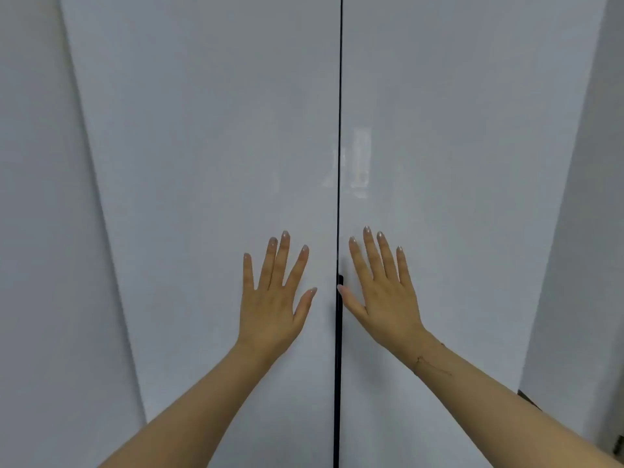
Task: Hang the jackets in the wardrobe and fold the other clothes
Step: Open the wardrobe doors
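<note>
A: So, which step is in hand?

B: Judging by the pose, the wardrobe is either being pushed shut or is about to be opened; I cannot tell which. Both doors are lying closed, the left door [209, 163] and the right door [456, 163], meeting at a thin dark seam [339, 130] running top to bottom.

A: What are the hands doing?

B: The left hand [273, 298] is lying flat against the left door, fingers [285, 251] spread wide and straight, gripping nothing. The right hand [385, 295] is mirroring it on the right door, fingers splayed and empty, its thumb [347, 298] reaching toward the seam, just beside a small dark handle recess [340, 282].

A: And the jackets, the other clothes?

B: None are showing. No jacket, no hanger, no folded pile; if anything is hanging, it is sitting behind the doors, out of sight.

A: What is the next move calling for?

B: If the doors are to open, I am thinking the fingertips need to hook into that dark recess at the seam and pull, since the panels are looking smooth and glossy, offering nothing else to grip. If hanging is finished, the person needs to be turning away toward whatever clothes are waiting to be folded.

A: Count things for me.

B: Two doors, two hands, one seam, one visible recess, zero garments. Plain pale panels are flanking both sides.
</note>
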Demonstrator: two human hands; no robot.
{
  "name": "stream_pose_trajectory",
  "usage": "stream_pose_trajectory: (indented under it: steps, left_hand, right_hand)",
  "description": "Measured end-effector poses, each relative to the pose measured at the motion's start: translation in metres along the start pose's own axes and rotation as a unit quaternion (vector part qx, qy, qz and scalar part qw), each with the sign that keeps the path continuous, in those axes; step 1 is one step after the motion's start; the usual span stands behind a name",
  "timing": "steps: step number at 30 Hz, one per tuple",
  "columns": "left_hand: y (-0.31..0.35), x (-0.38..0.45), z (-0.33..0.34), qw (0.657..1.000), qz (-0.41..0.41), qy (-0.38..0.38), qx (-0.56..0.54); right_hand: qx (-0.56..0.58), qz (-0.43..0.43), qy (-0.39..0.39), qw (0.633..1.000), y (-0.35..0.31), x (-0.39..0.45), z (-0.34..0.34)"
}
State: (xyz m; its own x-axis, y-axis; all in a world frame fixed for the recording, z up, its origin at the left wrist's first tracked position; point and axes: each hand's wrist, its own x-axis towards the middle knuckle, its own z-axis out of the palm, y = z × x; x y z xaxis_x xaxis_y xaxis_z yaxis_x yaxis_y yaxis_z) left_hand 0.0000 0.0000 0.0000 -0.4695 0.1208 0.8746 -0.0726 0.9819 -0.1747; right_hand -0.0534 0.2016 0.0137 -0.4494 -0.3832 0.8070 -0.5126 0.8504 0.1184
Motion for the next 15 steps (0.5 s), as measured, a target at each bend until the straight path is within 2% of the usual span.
stream_pose_trajectory:
  steps: [2, 6, 10, 13, 15]
  left_hand:
    - [0.004, 0.012, 0.027, 1.000, 0.003, 0.001, -0.021]
    - [0.005, 0.019, 0.075, 0.999, 0.025, 0.032, -0.023]
    - [0.000, 0.018, 0.096, 0.995, 0.038, 0.095, -0.012]
    - [0.001, 0.020, 0.101, 0.993, 0.043, 0.110, -0.017]
    - [0.000, 0.020, 0.099, 0.994, 0.042, 0.100, -0.025]
  right_hand:
    - [0.036, 0.000, 0.002, 0.999, 0.006, 0.013, 0.020]
    - [0.130, 0.030, 0.080, 0.988, 0.001, 0.009, 0.053]
    - [0.282, 0.171, 0.152, 0.932, -0.022, -0.015, 0.067]
    - [0.343, 0.227, 0.137, 0.901, -0.042, -0.023, 0.071]
    - [0.396, 0.284, 0.102, 0.868, -0.052, -0.023, 0.070]
